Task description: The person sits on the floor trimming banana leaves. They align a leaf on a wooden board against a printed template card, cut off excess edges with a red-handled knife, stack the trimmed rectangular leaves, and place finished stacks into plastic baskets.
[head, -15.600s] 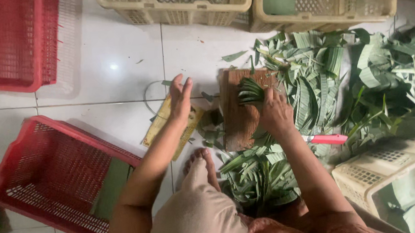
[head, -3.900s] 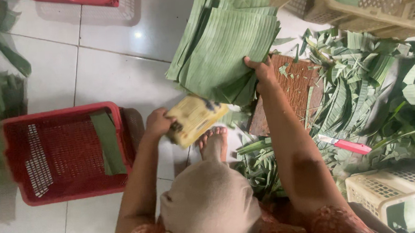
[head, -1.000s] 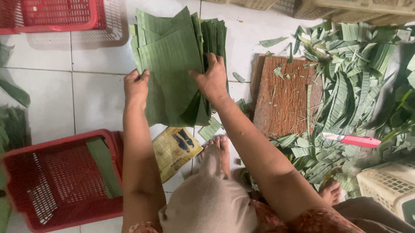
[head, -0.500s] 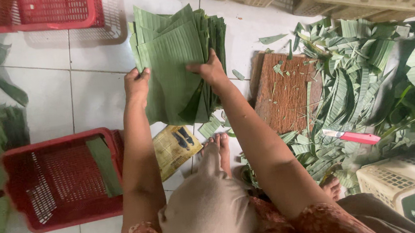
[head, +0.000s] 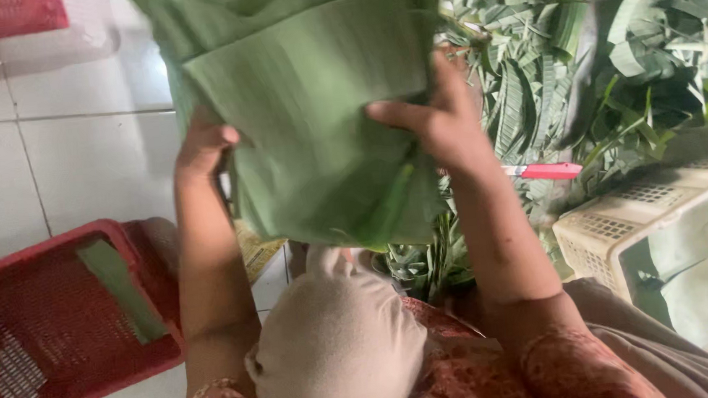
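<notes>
White tiled floor [head: 73, 162] carries the whole setup; the person sits on it, seen from above.

Stack of flat green cut banana-leaf sheets [head: 314, 118] now fills the upper middle of the view, much bigger and closer than half a second ago, when it sat lower and further out over the tiles. Read: the stack is lifted up toward the camera, off the floor, clear of everything below it.

Left hand [head: 202, 143] clamps the stack's left edge, fingers wrapped behind it, thumb side showing. Right hand [head: 440, 120] grips the right side, thumb pressed across the front sheet, other fingers closed behind.

Orientation: sheets face the camera, roughly upright. Long axis runs near-vertical in the frame; top end goes out of view, bottom edge hangs ragged just above the beige-cloth-covered knee [head: 340, 343]. Leaf veins run crosswise, slightly tilted.

Outward: red plastic mesh crate [head: 16, 394] at lower left holds one green leaf strip [head: 121, 289]. Loose pile of green leaf trimmings [head: 604, 61] lies to the right, a pink-handled knife [head: 550, 171] at its lower edge. Cream plastic crate [head: 601, 230] sits at lower right.
</notes>
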